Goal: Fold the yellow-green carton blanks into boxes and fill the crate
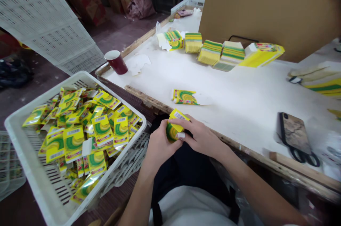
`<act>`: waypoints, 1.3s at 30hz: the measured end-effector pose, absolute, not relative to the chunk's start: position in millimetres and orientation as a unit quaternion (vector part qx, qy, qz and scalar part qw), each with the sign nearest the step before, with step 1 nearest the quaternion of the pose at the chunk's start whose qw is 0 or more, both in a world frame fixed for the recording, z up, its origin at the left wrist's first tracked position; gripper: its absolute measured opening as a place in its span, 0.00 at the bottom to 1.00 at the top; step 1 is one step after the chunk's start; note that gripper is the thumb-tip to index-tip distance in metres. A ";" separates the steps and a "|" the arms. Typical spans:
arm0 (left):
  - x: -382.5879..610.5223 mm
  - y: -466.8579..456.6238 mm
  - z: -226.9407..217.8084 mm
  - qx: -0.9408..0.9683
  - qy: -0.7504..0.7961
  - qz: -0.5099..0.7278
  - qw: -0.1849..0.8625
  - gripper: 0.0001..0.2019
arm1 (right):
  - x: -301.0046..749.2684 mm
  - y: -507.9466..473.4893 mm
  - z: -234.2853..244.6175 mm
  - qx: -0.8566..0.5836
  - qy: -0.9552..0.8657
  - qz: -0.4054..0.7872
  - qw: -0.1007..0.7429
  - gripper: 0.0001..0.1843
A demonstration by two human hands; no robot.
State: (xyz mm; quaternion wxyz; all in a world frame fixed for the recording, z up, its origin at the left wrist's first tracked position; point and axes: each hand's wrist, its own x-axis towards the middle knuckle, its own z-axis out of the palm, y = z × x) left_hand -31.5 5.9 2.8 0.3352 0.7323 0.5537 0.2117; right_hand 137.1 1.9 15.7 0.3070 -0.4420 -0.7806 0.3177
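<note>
Over my lap, at the table's front edge, my left hand point(162, 146) is wrapped round a small yellow and green carton point(172, 132). My right hand point(198, 135) has its fingers on the same carton, at its barcoded flap and side, where a white tab shows near the fingertips. Just beyond my hands a flat yellow and green carton point(185, 97) lies on the white table point(149, 80). To my left a white plastic crate point(144, 125) holds many similar cartons point(102, 130) in a loose heap.
Bundled stacks of flat cartons point(210, 51) line the table's far side before a large cardboard sheet point(269, 13). A maroon mug point(117, 63) stands at the left corner. At right lie a phone point(294, 132), partly covered scissors point(313, 158) and a wooden strip point(301, 169).
</note>
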 end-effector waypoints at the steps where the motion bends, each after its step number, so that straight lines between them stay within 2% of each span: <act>1: -31.2 5.4 2.7 0.730 0.559 0.210 0.334 0.22 | 137.1 1.8 15.6 -0.441 -0.782 0.316 0.306 0.31; 8: -30.5 6.2 7.0 0.717 0.570 0.209 0.341 0.22 | 133.4 1.6 14.7 -0.440 -0.777 0.297 0.338 0.39; 17: -29.8 4.4 8.1 0.720 0.569 0.206 0.340 0.21 | 135.3 0.4 11.3 -0.431 -0.747 0.320 0.392 0.33; 39: -28.8 3.6 8.7 0.716 0.563 0.218 0.352 0.20 | 137.4 -0.4 11.8 -0.461 -0.703 0.357 0.407 0.29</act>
